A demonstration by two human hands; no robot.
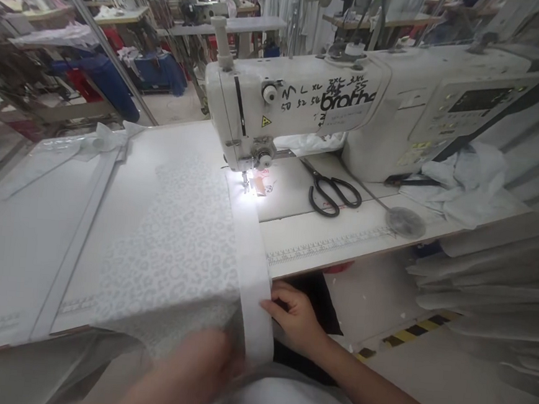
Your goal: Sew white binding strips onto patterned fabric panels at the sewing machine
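A sheer leopard-print fabric (177, 238) lies across the table, with a plain white fabric band (252, 269) along its right edge. The band runs from under the lit presser foot (246, 181) of the white sewing machine (296, 98) to the table's front edge. My right hand (295, 319) pinches the band's right edge between thumb and curled fingers, just off that table edge. My left hand (205, 362) is smeared by motion at the lower middle, over the hanging part of the fabric. Its fingers and anything in them cannot be made out.
Black-handled scissors (333, 191) lie on the machine bed, right of the needle. Beyond them are a round clear disc (405, 222) and crumpled white cloth (467, 180). A printed ruler (331, 244) runs near the front edge. Clear plastic (82, 144) lies at left.
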